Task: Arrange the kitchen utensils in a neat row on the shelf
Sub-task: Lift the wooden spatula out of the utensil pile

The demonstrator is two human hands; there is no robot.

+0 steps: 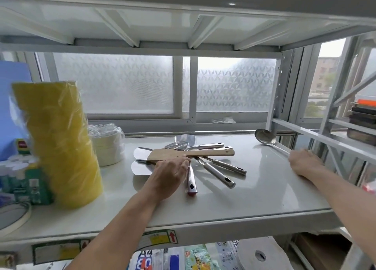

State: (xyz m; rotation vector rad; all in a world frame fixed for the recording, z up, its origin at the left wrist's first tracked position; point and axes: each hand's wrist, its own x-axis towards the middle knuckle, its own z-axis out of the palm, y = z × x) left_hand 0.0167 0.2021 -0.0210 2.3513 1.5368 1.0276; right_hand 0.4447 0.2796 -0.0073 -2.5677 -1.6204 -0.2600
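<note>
Yellow bagged stack (61, 143) beside white bagged stack (107, 145)

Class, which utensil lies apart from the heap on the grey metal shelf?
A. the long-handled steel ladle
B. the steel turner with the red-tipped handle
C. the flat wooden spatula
A: the long-handled steel ladle lies alone at the right end of the grey metal shelf, its handle in the right hand; the flat wooden spatula and steel turners lie crossed mid-shelf.

White shelf (254, 196), heaped utensils (203, 153) mid, ladle (264, 136) right, yellow stack (61, 143), white bowls (109, 147) left
</note>
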